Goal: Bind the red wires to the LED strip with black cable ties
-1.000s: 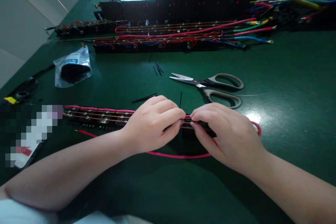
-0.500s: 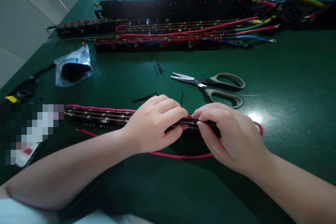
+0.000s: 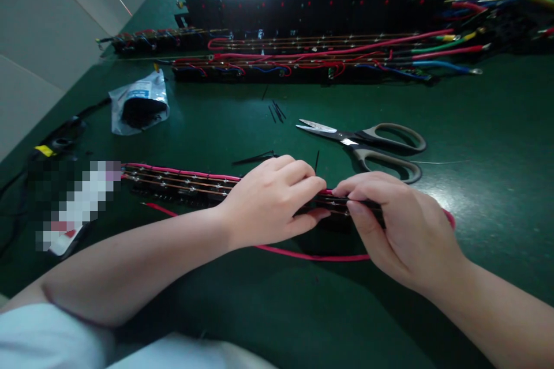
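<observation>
A long black terminal strip (image 3: pixel 173 184) with copper bars and a pink wire (image 3: pixel 303 255) lies across the green table (image 3: pixel 476 127) in front of me. My left hand (image 3: pixel 272 202) is curled round the strip's middle, fingers closed over its top. My right hand (image 3: pixel 398 225) sits just to the right, thumb and fingers pinched on the same strip. The part of the strip under both hands is hidden. A thin black tie end (image 3: pixel 317 160) sticks up between the hands.
Grey-handled scissors (image 3: pixel 367 141) lie just beyond my hands. A plastic bag of black ties (image 3: pixel 138 105) rests at the left. Cut tie ends (image 3: pixel 274 110) are scattered nearby. Several wired strips (image 3: pixel 303 57) lie in rows at the back. A blurred patch (image 3: pixel 73 202) covers the left.
The view has shifted a little to the left, so everything sits further right. Both hands stay closed on the strip, fingertips slightly further apart than before.
</observation>
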The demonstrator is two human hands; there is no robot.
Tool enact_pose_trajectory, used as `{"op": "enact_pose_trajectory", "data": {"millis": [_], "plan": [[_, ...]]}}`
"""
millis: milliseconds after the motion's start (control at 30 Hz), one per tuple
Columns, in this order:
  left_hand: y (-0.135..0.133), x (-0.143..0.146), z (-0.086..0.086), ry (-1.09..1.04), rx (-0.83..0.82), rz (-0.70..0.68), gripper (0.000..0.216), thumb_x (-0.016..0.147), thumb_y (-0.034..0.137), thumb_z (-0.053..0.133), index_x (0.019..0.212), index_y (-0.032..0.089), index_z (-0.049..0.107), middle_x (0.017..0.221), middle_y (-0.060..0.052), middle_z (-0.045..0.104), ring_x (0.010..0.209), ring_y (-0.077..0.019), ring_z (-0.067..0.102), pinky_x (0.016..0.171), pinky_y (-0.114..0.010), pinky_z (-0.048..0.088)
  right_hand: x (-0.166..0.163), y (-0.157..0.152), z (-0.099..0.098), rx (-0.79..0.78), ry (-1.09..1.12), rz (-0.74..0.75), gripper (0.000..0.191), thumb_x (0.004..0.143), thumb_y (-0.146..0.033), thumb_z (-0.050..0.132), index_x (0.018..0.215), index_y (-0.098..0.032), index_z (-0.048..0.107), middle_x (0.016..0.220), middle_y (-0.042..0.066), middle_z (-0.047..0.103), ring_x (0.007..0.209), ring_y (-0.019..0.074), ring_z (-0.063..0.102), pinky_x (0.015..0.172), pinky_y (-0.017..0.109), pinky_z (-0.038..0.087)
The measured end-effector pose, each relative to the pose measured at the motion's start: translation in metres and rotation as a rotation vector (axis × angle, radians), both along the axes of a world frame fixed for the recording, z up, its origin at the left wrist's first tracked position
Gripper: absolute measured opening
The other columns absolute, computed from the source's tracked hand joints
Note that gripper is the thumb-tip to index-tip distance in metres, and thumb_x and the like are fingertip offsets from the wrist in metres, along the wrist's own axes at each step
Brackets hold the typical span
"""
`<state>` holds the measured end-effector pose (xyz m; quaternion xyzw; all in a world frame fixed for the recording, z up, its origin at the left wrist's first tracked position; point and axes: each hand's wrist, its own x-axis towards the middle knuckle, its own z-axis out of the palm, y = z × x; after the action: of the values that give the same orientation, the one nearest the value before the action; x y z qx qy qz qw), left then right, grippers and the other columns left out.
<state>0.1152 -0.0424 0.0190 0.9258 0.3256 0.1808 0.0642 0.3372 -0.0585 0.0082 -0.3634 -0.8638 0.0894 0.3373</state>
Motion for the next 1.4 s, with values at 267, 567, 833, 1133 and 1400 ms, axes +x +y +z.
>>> {"op": "enact_pose_trajectory", "data": {"millis": [267,567,833,1133,1400], "plan": [[0.0,0.0,0.003,0.1,0.007,-0.001,0.027,0.1,0.036,0.049,0.107,0.015,0.065,0.104,-0.009,0.067,0.092,-0.0226,0.056,0.082,-0.037,0.048,0.001,0.003,-0.003,0.019,0.002,0.001,0.008,0.095,-0.016,0.05,0.098,-0.023,0.053,0.091,0.007,0.07,0.076,0.0205,0.068,0.06,0.034,0.051],[0.002,0.0,0.003,0.118,0.027,-0.01,0.028,0.1,0.036,0.049,0.107,0.014,0.065,0.102,-0.008,0.066,0.091,-0.0237,0.055,0.083,-0.037,0.047,-0.002,0.003,-0.001,0.021,-0.017,-0.016,0.007,0.094,-0.018,0.051,0.094,-0.025,0.052,0.091,0.007,0.071,0.073,0.0223,0.069,0.06,0.036,0.054],[0.002,0.0,0.003,0.113,0.015,0.012,0.028,0.1,0.038,0.049,0.104,0.015,0.065,0.1,-0.009,0.066,0.09,-0.0229,0.055,0.082,-0.036,0.047,-0.001,-0.004,0.004,0.025,0.102,-0.002,0.018,0.089,-0.015,0.06,0.101,-0.028,0.053,0.096,0.006,0.071,0.082,0.0235,0.07,0.068,0.04,0.058],[0.002,-0.002,-0.002,0.071,0.05,0.076,0.041,0.1,0.051,0.048,0.1,0.015,0.067,0.095,-0.008,0.069,0.087,-0.0223,0.06,0.076,-0.036,0.047,0.005,0.001,0.016,-0.122,0.497,-0.249,0.016,0.089,-0.017,0.067,0.096,-0.029,0.058,0.091,0.003,0.071,0.079,0.0231,0.073,0.067,0.043,0.061],[0.003,-0.005,-0.003,0.076,0.216,0.093,0.044,0.101,0.052,0.046,0.089,0.016,0.068,0.087,-0.008,0.07,0.082,-0.021,0.063,0.069,-0.034,0.042,0.014,0.013,0.002,-0.322,0.528,-0.318,0.011,0.096,-0.021,0.056,0.091,-0.03,0.051,0.074,-0.002,0.066,0.071,0.0218,0.072,0.065,0.041,0.062]]}}
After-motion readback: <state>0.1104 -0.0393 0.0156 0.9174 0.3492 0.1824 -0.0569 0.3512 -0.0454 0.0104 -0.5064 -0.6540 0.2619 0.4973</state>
